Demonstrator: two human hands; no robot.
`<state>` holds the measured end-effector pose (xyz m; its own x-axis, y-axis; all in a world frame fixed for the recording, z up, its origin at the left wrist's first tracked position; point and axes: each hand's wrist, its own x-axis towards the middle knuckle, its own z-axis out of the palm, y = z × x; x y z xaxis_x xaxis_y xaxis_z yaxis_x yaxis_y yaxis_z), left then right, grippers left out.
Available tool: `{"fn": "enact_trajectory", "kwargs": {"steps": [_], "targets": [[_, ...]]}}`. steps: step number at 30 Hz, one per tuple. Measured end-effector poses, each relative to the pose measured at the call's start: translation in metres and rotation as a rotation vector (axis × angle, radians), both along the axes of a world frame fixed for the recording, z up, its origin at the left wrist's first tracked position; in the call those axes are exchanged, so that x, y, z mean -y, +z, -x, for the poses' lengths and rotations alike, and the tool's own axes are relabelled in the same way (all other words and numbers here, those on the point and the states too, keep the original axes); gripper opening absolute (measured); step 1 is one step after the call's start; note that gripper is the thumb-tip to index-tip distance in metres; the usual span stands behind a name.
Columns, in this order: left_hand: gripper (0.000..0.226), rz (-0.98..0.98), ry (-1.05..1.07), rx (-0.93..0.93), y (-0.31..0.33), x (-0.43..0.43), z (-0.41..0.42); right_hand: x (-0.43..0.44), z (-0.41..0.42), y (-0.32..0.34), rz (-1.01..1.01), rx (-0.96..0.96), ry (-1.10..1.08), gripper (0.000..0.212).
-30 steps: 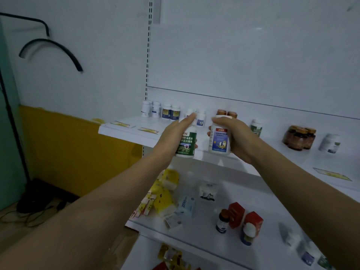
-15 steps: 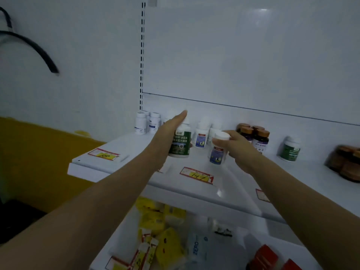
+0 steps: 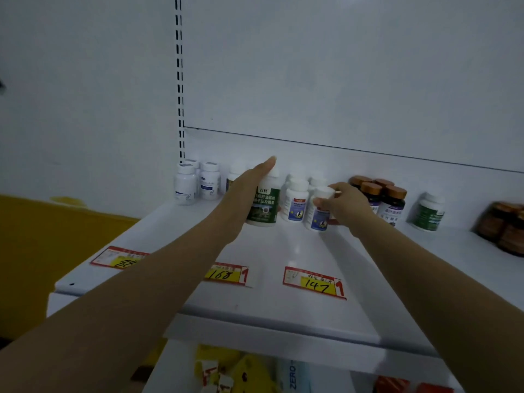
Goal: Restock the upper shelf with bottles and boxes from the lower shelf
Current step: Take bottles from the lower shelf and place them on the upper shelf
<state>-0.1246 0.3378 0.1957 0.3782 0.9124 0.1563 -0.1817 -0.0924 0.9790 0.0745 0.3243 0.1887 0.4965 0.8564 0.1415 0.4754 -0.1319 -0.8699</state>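
As LH (image 3: pixel 247 194) grips green btl (image 3: pixel 265 207), RH (image 3: pixel 348 207) white btl (image 3: pixel 318 217).

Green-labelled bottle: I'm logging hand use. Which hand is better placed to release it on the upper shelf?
Left. The left hand holds the green-labelled bottle at the upper shelf; the right hand grips a blue-labelled bottle beside it.

Mid-frame: upper shelf (image 3: pixel 283 251) white, smooth, hard, with a faint sheen. Centre: green-label bottle (image 3: pixel 263 207) and blue-label bottle (image 3: pixel 319 218), white plastic with glossy printed wraps. Centre right: brown jars (image 3: pixel 392 204), dark and translucent, with satin coppery caps. Lower centre: price tags (image 3: pixel 312 282), matt paper. Top: back panel (image 3: pixel 340 80), matt white.
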Motion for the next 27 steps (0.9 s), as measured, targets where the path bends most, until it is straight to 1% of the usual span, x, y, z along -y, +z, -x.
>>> {"fn": "enact_trajectory", "kwargs": {"steps": [2,4,6,10,14,16,19,22,23,25,27], "targets": [[0.049,0.016,-0.002,0.005,-0.002,-0.006,0.000,-0.009,-0.001,0.000,0.016,0.026,-0.018,0.053],[0.052,0.030,-0.008,0.003,-0.006,-0.012,-0.001,-0.017,-0.002,-0.001,0.034,0.094,-0.044,0.056],[0.052,0.039,-0.016,0.004,-0.008,-0.015,-0.002,-0.022,-0.004,-0.002,0.045,0.155,-0.083,0.056],[0.059,0.049,-0.009,0.012,-0.012,-0.021,-0.005,-0.024,-0.006,-0.001,0.056,0.193,-0.093,0.055],[0.065,0.062,-0.026,0.033,-0.013,-0.023,-0.010,-0.014,-0.004,-0.004,0.103,0.381,-0.076,0.048],[0.056,0.048,-0.050,0.028,-0.012,-0.022,-0.014,-0.009,-0.002,-0.008,0.148,0.446,-0.068,0.047],[0.040,0.033,-0.084,0.047,-0.011,-0.018,-0.019,0.004,-0.004,-0.009,0.191,0.496,-0.053,0.038],[0.049,0.043,-0.176,0.049,-0.007,-0.010,-0.028,0.028,-0.014,-0.005,0.305,0.652,-0.016,0.036],[0.047,0.049,-0.206,0.051,-0.007,-0.006,-0.034,0.039,-0.019,-0.003,0.348,0.710,-0.011,0.036],[0.036,0.058,-0.253,0.054,-0.007,0.002,-0.046,0.062,-0.032,-0.001,0.434,0.800,-0.016,0.038],[0.027,0.061,-0.305,0.010,-0.007,0.015,-0.060,0.087,-0.045,0.001,0.513,0.832,-0.041,0.043]]}}
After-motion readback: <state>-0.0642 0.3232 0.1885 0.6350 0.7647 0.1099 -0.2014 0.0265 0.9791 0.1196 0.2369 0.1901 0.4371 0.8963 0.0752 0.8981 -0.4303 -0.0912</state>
